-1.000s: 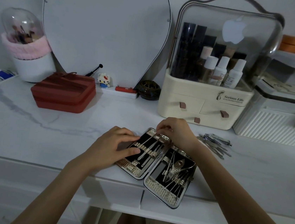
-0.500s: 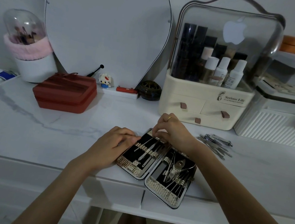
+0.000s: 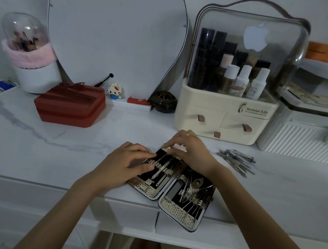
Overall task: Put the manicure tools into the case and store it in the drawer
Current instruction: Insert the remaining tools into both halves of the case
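Where the fingertips of the right hand point(image 3: 191, 151) curl down onto the far end of the open manicure case point(image 3: 172, 183), they seem to pinch or press a slim tool at the upper elastic band; what exactly they hold is hidden beneath them. The left hand point(image 3: 126, 162) lies on the case's left half, fingers loosely bent, thumb and forefinger pressing the woven strap to steady it. The case lies flat near the front edge of the marble vanity top point(image 3: 54, 144), both halves showing steel implements tucked under bands. Well to its right rests a loose pile of tools point(image 3: 236, 160), clippers among them, not yet stowed. These tools are judged light, stiff, smooth and pointed, best taken at mid-shaft. The case is likely rigid and light, best held by its edges once closed. A shallow drawer point(image 3: 128, 214) sits shut under the top. Behind stands a cream cosmetic organiser point(image 3: 223, 118) holding bottles under a clear lid.
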